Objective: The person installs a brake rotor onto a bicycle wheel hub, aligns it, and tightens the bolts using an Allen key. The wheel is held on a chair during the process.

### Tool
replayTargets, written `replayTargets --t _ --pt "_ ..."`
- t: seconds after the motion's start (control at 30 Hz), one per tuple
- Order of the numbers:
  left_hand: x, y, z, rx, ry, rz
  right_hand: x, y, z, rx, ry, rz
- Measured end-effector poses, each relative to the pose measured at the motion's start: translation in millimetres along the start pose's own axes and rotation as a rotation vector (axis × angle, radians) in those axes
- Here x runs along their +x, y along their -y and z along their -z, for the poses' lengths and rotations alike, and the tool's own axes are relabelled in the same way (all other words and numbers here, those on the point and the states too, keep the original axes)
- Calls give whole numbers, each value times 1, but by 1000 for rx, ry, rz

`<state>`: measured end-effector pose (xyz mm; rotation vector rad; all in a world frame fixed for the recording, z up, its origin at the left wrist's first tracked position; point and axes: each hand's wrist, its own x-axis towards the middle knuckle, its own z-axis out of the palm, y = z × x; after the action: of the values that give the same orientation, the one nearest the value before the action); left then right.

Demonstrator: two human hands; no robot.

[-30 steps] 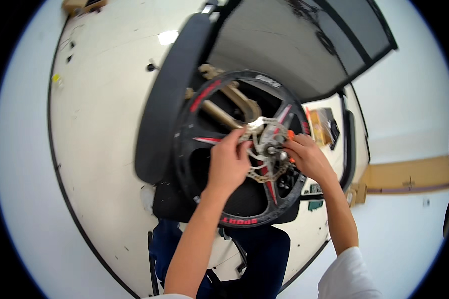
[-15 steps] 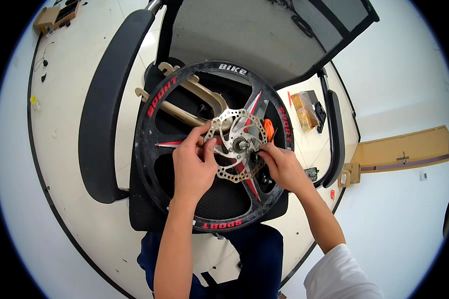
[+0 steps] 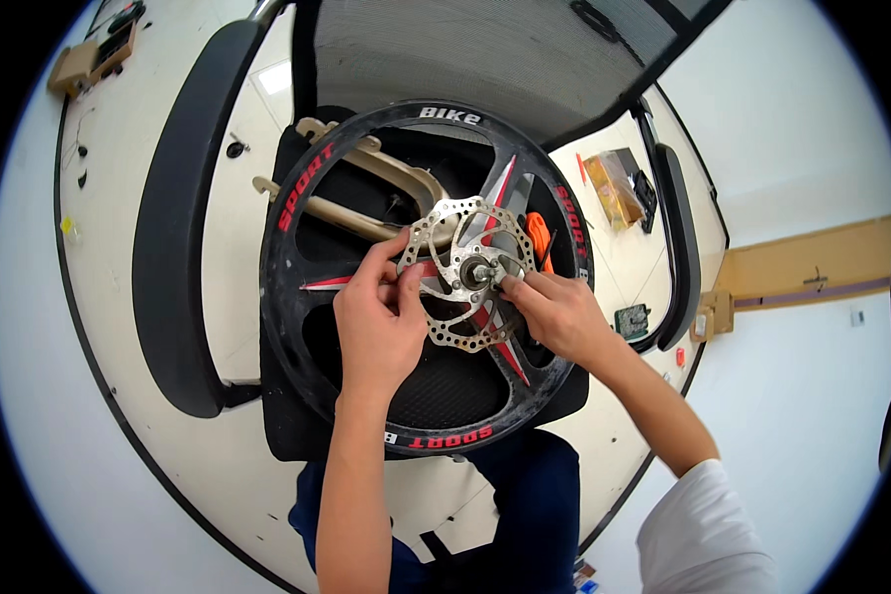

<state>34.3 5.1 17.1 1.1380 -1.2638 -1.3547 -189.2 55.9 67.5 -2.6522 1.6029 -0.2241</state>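
Round perforated silver metal brake disc (image 3: 465, 343), centre of frame, seated around a grey metal hub axle (image 3: 482, 274) of a large black spoked wheel (image 3: 285, 327) lying across a black chair seat (image 3: 287, 421). Disc reads as thin, stiff, fairly light, not fragile, perhaps slick if greasy; outer rim is the best hold. Wheel probably the heavier, rigid too; take it by its rim. Left hand (image 3: 381, 322): thumb and forefinger apart, touching the disc's left edge; can't tell if clamped. Right hand (image 3: 559, 312): thumb and forefinger close together at the axle; whether they pinch anything is hidden. Counts: one disc, one axle, one wheel, two hands. Further out: one tan metal fork (image 3: 342, 218) partly under the wheel, upper left of centre; one bright orange object (image 3: 538, 238) right of the disc; two black padded armrests (image 3: 183, 228), frame left and right.
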Motion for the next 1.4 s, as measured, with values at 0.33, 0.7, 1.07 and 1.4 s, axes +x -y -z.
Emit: replayTargets --t 0.33,0.7,1.07,1.4 --pt "1 6 -3 -43 -19 49 24 -44 6 3 139 381" --pt "-2 5 -5 -74 -2 90 59 -66 24 -96 15 821" --pt "-4 7 -11 30 -117 1 1 14 -16 344 -488 -248" --pt "-7 -20 -14 568 -137 -307 13 41 -32 485 -703 -429"
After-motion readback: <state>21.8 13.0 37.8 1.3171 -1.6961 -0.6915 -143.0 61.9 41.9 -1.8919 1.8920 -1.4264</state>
